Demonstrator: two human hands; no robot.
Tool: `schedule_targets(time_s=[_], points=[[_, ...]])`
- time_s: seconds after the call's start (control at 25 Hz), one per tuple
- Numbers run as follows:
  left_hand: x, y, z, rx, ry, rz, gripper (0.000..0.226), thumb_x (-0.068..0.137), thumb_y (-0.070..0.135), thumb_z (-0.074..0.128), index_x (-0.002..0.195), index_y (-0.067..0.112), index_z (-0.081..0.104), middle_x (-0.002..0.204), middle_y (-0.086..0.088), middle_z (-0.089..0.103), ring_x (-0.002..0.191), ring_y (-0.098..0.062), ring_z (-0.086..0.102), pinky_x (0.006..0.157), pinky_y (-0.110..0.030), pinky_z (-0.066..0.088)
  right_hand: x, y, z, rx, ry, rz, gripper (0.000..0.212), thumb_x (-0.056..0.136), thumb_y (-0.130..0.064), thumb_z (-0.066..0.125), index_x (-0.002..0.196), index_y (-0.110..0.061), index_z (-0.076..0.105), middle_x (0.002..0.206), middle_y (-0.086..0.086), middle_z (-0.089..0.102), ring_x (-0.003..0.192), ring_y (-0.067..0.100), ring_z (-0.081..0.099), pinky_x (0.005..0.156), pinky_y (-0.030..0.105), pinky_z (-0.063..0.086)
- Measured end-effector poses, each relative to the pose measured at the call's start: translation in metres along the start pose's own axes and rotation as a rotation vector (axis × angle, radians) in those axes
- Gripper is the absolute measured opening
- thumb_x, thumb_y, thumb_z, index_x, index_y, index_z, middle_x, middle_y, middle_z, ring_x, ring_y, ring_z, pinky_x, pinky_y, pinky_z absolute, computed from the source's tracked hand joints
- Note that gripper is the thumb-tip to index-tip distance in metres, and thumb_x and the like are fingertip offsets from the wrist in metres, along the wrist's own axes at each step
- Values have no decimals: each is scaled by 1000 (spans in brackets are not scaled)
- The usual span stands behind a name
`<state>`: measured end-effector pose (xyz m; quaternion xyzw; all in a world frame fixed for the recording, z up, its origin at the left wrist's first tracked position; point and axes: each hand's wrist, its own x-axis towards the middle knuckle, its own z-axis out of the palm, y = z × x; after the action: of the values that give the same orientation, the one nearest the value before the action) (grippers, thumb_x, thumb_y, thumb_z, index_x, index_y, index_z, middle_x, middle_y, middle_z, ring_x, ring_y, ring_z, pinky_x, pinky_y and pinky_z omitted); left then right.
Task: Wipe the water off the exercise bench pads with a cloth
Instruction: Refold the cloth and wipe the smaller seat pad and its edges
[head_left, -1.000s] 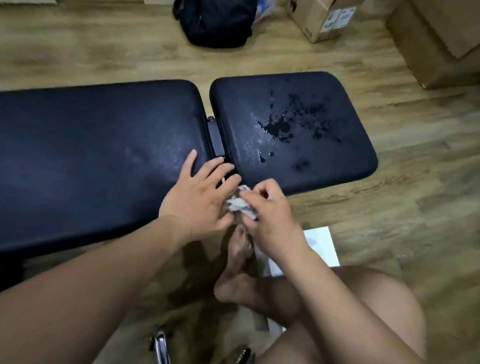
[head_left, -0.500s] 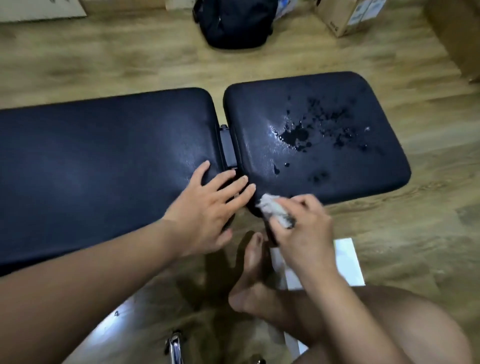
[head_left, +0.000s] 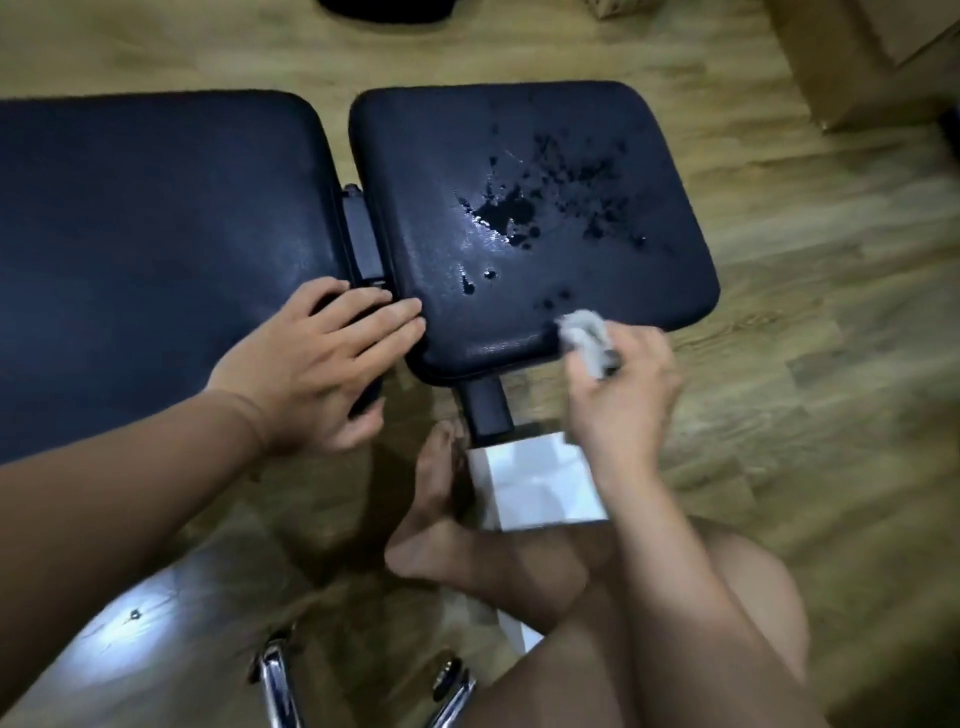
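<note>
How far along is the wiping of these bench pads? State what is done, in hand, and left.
Done: nothing visibly wiped; the long pad shows no drops. In hand: the right hand holds a crumpled cloth at the near edge of the small pad, while the left hand rests flat across the gap. Left: the puddle and scattered drops on the small pad.

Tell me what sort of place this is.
Probably a room at home used for workouts and storage: a padded exercise bench on wood-look flooring, cardboard boxes beyond it.
</note>
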<state>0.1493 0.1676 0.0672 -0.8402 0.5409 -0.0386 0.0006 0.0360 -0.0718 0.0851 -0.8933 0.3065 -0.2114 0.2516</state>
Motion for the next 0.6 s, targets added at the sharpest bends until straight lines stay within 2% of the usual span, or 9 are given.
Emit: schedule_targets(time_s=[0.12, 0.2, 0.28, 0.32, 0.36, 0.48, 0.52, 0.6], points=[[-4, -2, 1, -14, 44, 10, 70, 78, 47, 55, 139, 11, 53, 145, -15, 50, 124, -38, 52, 103, -54, 36, -48, -31, 21, 92, -247, -213, 27, 69, -17, 64, 95, -18, 73, 86, 3, 61, 72, 18, 59, 70, 21, 45], [-3, -1, 1, -20, 42, 19, 68, 79, 46, 56, 138, 12, 53, 145, -15, 49, 122, -39, 52, 103, -54, 36, -23, -19, 14, 109, -193, -147, 24, 69, -17, 67, 92, -19, 74, 83, 4, 61, 70, 18, 58, 68, 25, 47], [-1, -1, 1, -28, 30, 18, 67, 80, 45, 56, 137, 12, 53, 146, -16, 49, 121, -38, 52, 102, -55, 36, 12, 8, -3, 10, 5, 91, 14, 71, -18, 67, 84, -16, 71, 81, 5, 60, 71, 21, 56, 70, 27, 44], [-1, -1, 1, -28, 32, 19, 66, 80, 45, 56, 137, 12, 53, 146, -16, 49, 120, -38, 53, 102, -55, 37, 18, 12, -8, -26, 56, 138, 10, 72, -18, 65, 81, -15, 69, 80, 6, 59, 71, 21, 55, 70, 27, 43], [-1, 0, 1, -26, 37, 24, 66, 80, 44, 55, 137, 11, 54, 145, -16, 49, 120, -39, 53, 102, -55, 37, 14, 9, -6, -42, 51, 107, 10, 71, -18, 65, 80, -14, 68, 80, 7, 59, 70, 20, 54, 68, 25, 41], [-3, -2, 1, -24, 62, 22, 66, 78, 43, 57, 136, 11, 55, 145, -16, 50, 117, -38, 54, 101, -54, 38, -34, -22, 14, 71, -237, -106, 22, 71, -18, 66, 91, -19, 74, 82, 2, 60, 68, 15, 57, 66, 23, 44], [-3, -1, 1, -23, 62, 23, 66, 78, 43, 57, 136, 11, 55, 145, -16, 50, 117, -38, 55, 101, -54, 38, -30, -21, 13, 91, -236, -112, 22, 71, -19, 66, 92, -20, 74, 82, 1, 59, 68, 16, 57, 66, 24, 45], [-1, 0, 1, -33, 55, 23, 66, 80, 44, 54, 137, 11, 54, 146, -16, 49, 117, -38, 55, 101, -54, 37, 5, 4, 1, 15, -90, 27, 18, 73, -22, 65, 89, -19, 73, 81, 3, 59, 71, 21, 58, 67, 26, 41]])
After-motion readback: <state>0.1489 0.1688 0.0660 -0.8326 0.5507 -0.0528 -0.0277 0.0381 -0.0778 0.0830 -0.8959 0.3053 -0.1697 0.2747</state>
